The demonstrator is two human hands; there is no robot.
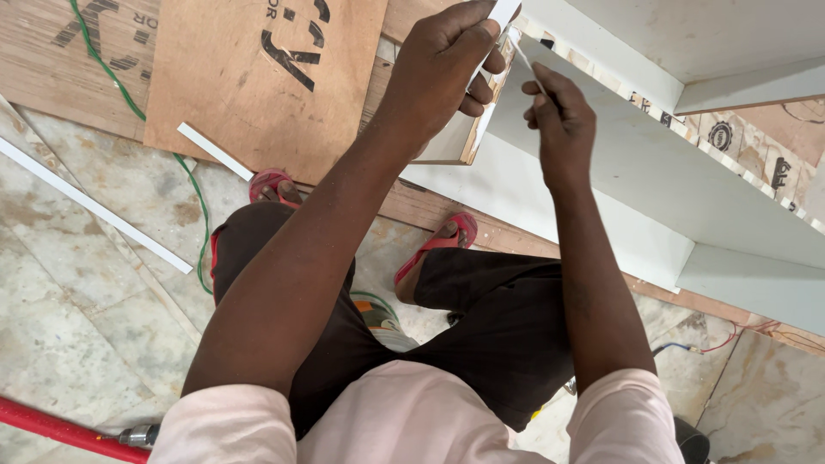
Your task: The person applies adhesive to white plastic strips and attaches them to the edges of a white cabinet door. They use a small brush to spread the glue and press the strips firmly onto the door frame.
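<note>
Fingers (481, 82) of the left hand (443, 60) are curled shut around a white edge-banding strip (501, 12), gripping it at the top edge of the view where it meets the end of a white laminated board (619, 163). Fingers (537, 107) of the right hand (563, 120) are pinched together on a thin white sliver (528, 62) that runs up from that hand toward the strip, just beside the left hand; whether it is the same strip or a backing peeled from it cannot be told. Both hands sit close together at the board's near end, where its plywood core shows as a brown edge (481, 120).

That board belongs to a white shelf unit (739, 258) lying on the floor, filling the right side of the view, with dividers standing up from it. Brown plywood sheets (258, 94) lie on the marble floor (86, 283) toward the top left corner, with loose white strips (94, 206) resting across the floor and the plywood's lower edge. A green cable (202, 232) winds over the plywood and down the floor. A red pipe (51, 428) with a metal tip lies at the bottom left corner. The person squats in dark trousers (507, 335) and red sandals (447, 241), feet near the plywood's edge.
</note>
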